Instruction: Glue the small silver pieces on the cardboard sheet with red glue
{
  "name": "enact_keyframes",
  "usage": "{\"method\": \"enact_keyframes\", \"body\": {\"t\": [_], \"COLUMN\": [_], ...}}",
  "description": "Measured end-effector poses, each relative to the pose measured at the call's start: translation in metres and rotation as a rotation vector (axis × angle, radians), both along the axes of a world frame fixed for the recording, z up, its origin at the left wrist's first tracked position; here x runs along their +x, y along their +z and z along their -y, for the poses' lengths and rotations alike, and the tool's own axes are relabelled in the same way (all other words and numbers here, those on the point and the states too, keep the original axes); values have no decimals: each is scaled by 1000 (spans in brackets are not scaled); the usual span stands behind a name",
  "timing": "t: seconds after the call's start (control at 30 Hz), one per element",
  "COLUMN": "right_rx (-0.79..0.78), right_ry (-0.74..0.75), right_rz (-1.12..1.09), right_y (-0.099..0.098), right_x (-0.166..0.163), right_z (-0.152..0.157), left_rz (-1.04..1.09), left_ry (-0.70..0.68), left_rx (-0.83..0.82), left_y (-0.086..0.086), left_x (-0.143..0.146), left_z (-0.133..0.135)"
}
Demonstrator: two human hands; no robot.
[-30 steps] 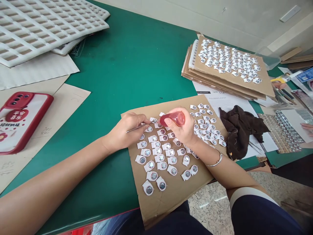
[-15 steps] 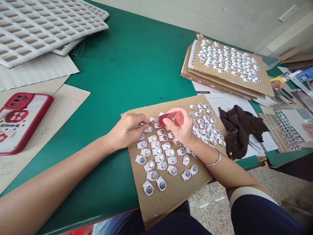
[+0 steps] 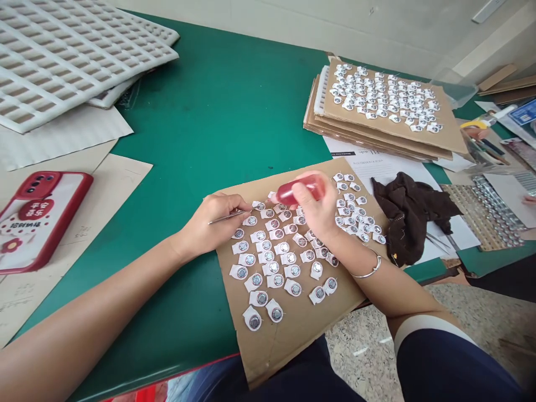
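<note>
pinching metal tool (image 3: 221, 218) in left hand (image 3: 209, 234) toward three o'clock — clasping red bottle (image 3: 288, 193) in right hand (image 3: 321, 209) toward nine, seemingly to converge near discs (image 3: 260, 206).

The left grip (image 3: 209, 231) holds a thin metal tool (image 3: 226, 217) above a cardboard sheet (image 3: 268, 357) with small white pieces (image 3: 255, 321). The right grip (image 3: 321, 215) holds a red, translucent object (image 3: 287, 193). The sheet lies partly on the green worktop (image 3: 209, 111).
</note>
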State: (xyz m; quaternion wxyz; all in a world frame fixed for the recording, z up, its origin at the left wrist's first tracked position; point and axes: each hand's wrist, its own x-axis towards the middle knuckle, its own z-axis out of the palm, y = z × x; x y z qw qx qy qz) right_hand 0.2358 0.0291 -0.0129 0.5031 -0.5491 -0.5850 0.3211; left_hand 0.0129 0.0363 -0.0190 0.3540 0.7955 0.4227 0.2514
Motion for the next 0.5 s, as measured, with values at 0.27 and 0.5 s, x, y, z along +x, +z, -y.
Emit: {"method": "enact_keyframes", "body": {"t": [0.27,0.5], "right_rx": [-131,-133], "right_ry": [-79,143], "right_rz": [-475,-407], "right_y": [6,6], "right_x": [46,72], "right_z": [-32,-43], "left_rz": [206,180], "left_ry": [327,462], "left_rx": [-10,-157], "left_y": [28,35], "left_x": [-10,-24], "left_z": [-3,1]}}
